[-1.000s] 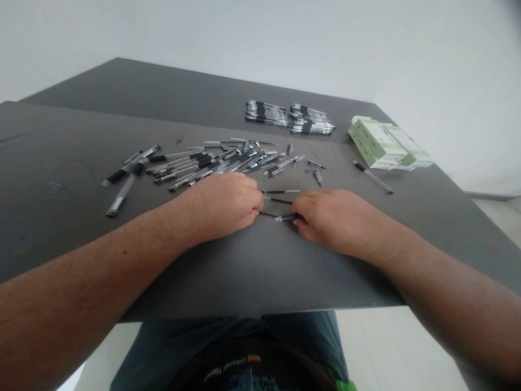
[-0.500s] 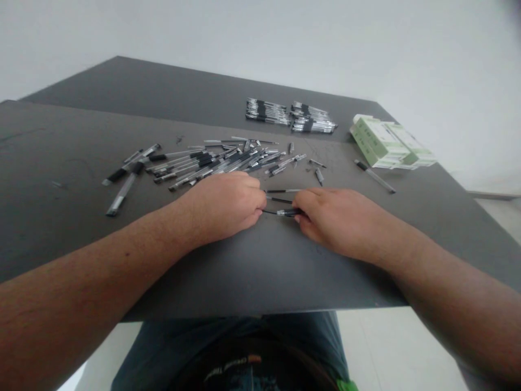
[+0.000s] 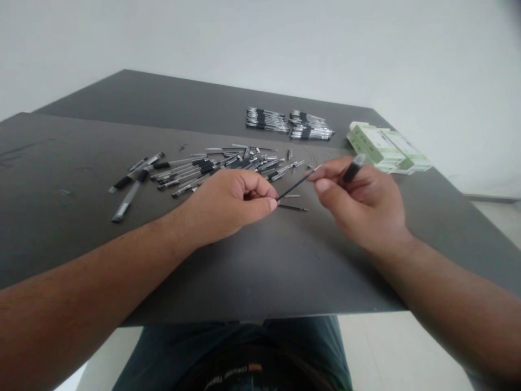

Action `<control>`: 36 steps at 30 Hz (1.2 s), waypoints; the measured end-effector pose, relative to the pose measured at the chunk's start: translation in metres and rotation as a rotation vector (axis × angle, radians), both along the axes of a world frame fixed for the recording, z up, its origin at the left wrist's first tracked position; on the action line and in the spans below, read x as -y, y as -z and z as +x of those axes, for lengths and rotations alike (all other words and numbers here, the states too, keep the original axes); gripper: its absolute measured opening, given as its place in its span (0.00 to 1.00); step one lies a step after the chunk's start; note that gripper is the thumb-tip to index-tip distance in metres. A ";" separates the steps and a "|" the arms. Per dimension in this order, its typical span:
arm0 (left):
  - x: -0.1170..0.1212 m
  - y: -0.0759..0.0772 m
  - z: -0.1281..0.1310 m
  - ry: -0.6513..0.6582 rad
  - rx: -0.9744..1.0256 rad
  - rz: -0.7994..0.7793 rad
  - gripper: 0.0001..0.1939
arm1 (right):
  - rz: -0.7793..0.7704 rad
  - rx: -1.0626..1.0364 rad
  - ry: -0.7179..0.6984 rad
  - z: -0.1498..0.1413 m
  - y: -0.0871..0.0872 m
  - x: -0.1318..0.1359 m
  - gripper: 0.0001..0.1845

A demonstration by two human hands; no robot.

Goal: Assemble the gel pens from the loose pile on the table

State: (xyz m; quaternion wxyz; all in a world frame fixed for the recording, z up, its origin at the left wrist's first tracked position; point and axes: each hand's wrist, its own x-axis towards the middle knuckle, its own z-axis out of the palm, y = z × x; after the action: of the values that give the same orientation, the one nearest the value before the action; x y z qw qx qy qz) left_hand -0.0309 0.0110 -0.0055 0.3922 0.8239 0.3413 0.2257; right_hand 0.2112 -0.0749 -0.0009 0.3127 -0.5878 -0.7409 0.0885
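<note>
Soft, rather dim light, its source out of view, leaves the wall (image 3: 203,38) grayish — darkest at the top right corner. A faint sheen lies on the table (image 3: 244,277), with gentle shadow below the right hand (image 3: 364,209). Loose pens (image 3: 220,168) smear together, print on the boxes (image 3: 380,147) is illegible — and the forearms (image 3: 459,296) look stretched toward the edges.

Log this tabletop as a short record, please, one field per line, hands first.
Left hand: the left hand pinches the lower end of a dark refill
Right hand: the right hand has its fingers at the refill's upper end and also holds a dark-gripped pen part
Below the hands: another refill on the grey table
Beyond left hand: loose pile of pen parts
Farther back: pens in neat groups
Back right: green-and-white boxes
</note>
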 end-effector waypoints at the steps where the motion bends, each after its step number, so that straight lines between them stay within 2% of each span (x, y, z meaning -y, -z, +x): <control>1: 0.001 0.001 0.001 0.020 0.004 -0.023 0.11 | 0.022 -0.064 -0.008 -0.005 0.000 0.001 0.17; 3: 0.003 0.002 0.002 0.053 0.012 -0.056 0.10 | 0.031 -0.156 -0.078 -0.013 -0.001 0.002 0.11; 8: 0.006 -0.001 0.003 0.082 0.028 -0.073 0.10 | 0.001 -0.200 -0.230 -0.016 -0.003 0.002 0.08; 12: 0.007 -0.001 0.002 0.055 0.086 -0.028 0.09 | -0.016 -0.173 -0.317 -0.008 -0.005 -0.003 0.13; 15: 0.005 0.005 0.001 0.055 0.191 -0.045 0.12 | -0.008 -0.153 -0.414 -0.003 -0.004 -0.007 0.14; 19: 0.003 0.011 0.002 0.112 0.294 -0.091 0.11 | -0.053 -0.110 -0.462 0.000 -0.001 -0.010 0.12; 24: 0.003 0.008 0.003 0.145 0.322 -0.105 0.05 | -0.076 -0.072 -0.506 -0.003 -0.001 -0.009 0.11; 29: 0.002 0.006 0.003 0.124 0.345 -0.115 0.03 | -0.107 -0.101 -0.477 0.001 -0.001 -0.008 0.13; 33: -0.008 0.008 0.003 -0.054 0.547 -0.149 0.06 | -0.086 -0.223 -0.308 0.020 0.004 -0.016 0.22; 36: -0.017 0.009 0.003 -0.210 0.713 -0.127 0.08 | 0.002 -0.203 -0.158 0.037 0.009 -0.026 0.22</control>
State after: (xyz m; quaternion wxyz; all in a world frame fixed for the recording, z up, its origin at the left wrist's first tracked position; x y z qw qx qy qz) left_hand -0.0275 0.0285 -0.0143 0.5116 0.6281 0.2791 0.5155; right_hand 0.2477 -0.0492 -0.0097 0.3785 -0.5152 -0.7497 0.1712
